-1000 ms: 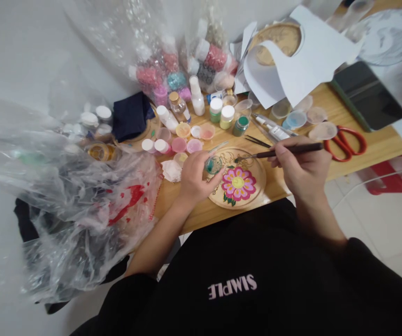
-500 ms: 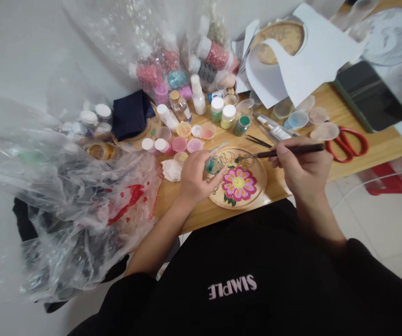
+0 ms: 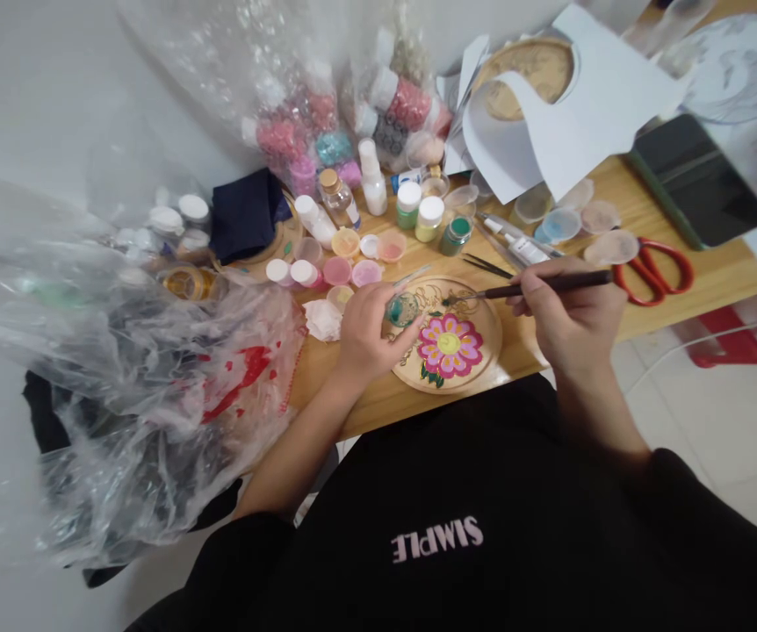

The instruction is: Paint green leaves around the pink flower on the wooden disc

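A round wooden plaque (image 3: 477, 351) lies near the table's front edge, bearing a painted pink flower (image 3: 450, 346) with a yellow centre and gold outlines. Dark green leaves show below and above the petals. My right hand (image 3: 566, 316) grips a dark-handled paintbrush (image 3: 550, 282); its tip rests at or just over a green leaf above the flower. Over the plaque's left side, my left hand (image 3: 373, 332) holds a small clear cup (image 3: 403, 309) of green paint between thumb and fingers. A crumpled white tissue (image 3: 323, 319) lies left of that hand.
Behind the plaque stand small paint cups (image 3: 338, 270), an open green paint jar (image 3: 456, 235) and capped bottles. Black tweezers (image 3: 487, 265) lie close to the brush. Red-handled scissors (image 3: 653, 274) and a phone (image 3: 698, 180) are at right. Crumpled plastic bags (image 3: 174, 412) crowd the left.
Almost nothing differs. Both hands keep their places, with the brush tip still at the leaf above the flower.
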Tool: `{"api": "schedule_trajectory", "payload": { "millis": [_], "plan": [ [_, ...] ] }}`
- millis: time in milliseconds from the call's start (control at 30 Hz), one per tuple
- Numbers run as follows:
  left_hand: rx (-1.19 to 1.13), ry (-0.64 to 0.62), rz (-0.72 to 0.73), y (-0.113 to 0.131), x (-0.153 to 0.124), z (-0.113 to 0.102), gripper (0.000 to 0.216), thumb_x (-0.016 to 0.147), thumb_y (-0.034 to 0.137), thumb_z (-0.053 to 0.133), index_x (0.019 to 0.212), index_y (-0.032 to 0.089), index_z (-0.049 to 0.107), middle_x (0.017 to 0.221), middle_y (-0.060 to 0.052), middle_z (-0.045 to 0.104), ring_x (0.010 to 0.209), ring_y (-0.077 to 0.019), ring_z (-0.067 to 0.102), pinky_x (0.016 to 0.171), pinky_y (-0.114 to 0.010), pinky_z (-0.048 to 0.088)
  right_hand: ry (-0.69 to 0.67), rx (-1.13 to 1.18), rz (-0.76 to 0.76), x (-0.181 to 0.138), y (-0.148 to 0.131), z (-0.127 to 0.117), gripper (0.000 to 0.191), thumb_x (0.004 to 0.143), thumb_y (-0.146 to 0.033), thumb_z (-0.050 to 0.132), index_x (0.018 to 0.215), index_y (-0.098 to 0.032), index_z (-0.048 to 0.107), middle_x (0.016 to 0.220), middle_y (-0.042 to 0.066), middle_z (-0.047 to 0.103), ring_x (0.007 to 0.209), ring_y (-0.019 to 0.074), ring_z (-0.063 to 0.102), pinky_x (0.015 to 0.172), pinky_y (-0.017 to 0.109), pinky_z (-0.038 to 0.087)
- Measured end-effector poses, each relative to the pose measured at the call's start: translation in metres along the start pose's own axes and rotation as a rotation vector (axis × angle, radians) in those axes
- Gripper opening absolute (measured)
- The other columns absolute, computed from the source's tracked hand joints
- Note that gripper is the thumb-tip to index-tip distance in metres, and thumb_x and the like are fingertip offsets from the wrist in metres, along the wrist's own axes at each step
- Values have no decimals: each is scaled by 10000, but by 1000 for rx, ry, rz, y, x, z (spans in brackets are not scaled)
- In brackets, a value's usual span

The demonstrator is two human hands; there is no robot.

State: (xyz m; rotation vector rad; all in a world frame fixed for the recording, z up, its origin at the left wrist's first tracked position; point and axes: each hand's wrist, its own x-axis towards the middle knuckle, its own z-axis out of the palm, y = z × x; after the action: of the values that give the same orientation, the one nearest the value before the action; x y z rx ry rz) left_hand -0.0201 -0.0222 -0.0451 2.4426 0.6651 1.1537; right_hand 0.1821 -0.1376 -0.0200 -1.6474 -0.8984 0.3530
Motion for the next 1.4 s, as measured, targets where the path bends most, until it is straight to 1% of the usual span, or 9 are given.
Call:
{"api": "schedule_trajectory", "payload": {
  "millis": [100,267,500,767,900,1100,1400],
  "plan": [
    [29,26,17,0,1,0,402,847,321,691,1193,214,518,1010,-71,689,966,-205,676,843,-365,574,1,5,-14,0,0,0,181,862,-379,651,763,-229,671,687,-11,651,569,115,592,510,259,495],
    [21,5,24,1,2,-1,405,846,319,696,1193,215,516,1015,-66,687,955,-199,677,839,-361,572,-1,15,-2,-1,1,-1,165,864,-357,650,771,-223,679,687,-13,655,545,106,573,507,258,480],
    [47,25,34,1,2,0,392,848,329,692,1180,210,522,1004,-65,694,958,-197,684,828,-355,581,-8,3,-26,0,2,1,166,865,-349,649,762,-224,683,686,-11,661,558,107,584,505,249,473],
    [80,14,39,1,3,-1,369,866,358,676,1166,205,525,997,-60,702,946,-189,694,812,-351,582,3,-1,-12,0,3,0,190,857,-387,651,760,-226,678,714,0,675,567,116,597,495,255,496],
    [88,31,43,1,3,-1,362,866,365,675,1155,202,530,987,-60,703,940,-190,696,804,-350,588,-13,-13,3,0,1,0,167,855,-345,648,756,-213,674,691,2,665,559,109,580,493,249,468],
    [76,10,33,2,3,-2,363,874,362,667,1171,209,526,997,-56,699,949,-187,690,814,-348,577,-6,11,24,0,-2,2,114,850,-279,654,782,-190,677,709,12,671,567,103,577,526,254,462],
    [46,2,27,2,3,-2,367,865,350,682,1163,204,525,1001,-62,695,948,-189,686,818,-343,575,6,3,-18,0,3,2,144,867,-348,654,784,-233,677,700,-13,667,549,107,587,511,258,484]
  ]
}}
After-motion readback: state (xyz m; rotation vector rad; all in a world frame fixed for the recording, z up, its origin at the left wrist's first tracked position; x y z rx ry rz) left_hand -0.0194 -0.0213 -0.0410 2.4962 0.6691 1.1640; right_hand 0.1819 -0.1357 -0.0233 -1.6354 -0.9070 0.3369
